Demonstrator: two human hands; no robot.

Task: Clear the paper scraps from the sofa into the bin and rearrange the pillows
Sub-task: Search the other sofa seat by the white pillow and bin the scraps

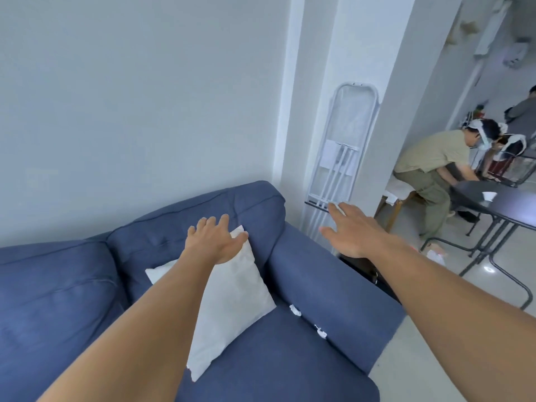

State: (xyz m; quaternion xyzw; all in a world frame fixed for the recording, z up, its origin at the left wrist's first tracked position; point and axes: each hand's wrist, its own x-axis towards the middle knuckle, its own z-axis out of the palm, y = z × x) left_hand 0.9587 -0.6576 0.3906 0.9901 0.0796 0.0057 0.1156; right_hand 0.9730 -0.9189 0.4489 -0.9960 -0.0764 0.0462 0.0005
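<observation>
Clearly the pillow is the thing in hand here. The left hand (216, 239) lies with fingers loosely spread on the top corner of the white pillow (232, 300), thumb across the corner itself. As far as the view shows, it rests there rather than pinching. The pillow leans tilted against the backrest of the blue sofa (58, 285), one corner down on the seat, at the end nearest the armrest (333, 285). It is probably being steadied so that it stands against the back cushion.

The right hand (352, 233) is flat and spread, palm down, in the air above the far side of the armrest, holding nothing. It looks placed to balance the reach, or to come in on the pillow's other side.

Two paper scraps (295, 310) lie in the crease where the seat meets the armrest, near the pillow's lower right edge, not yet picked up. Something dark (365, 268) sits on the floor behind the armrest, partly under the right forearm; whether it is the bin I cannot tell. A folded white rack (342, 158) leans on the wall beyond.
</observation>
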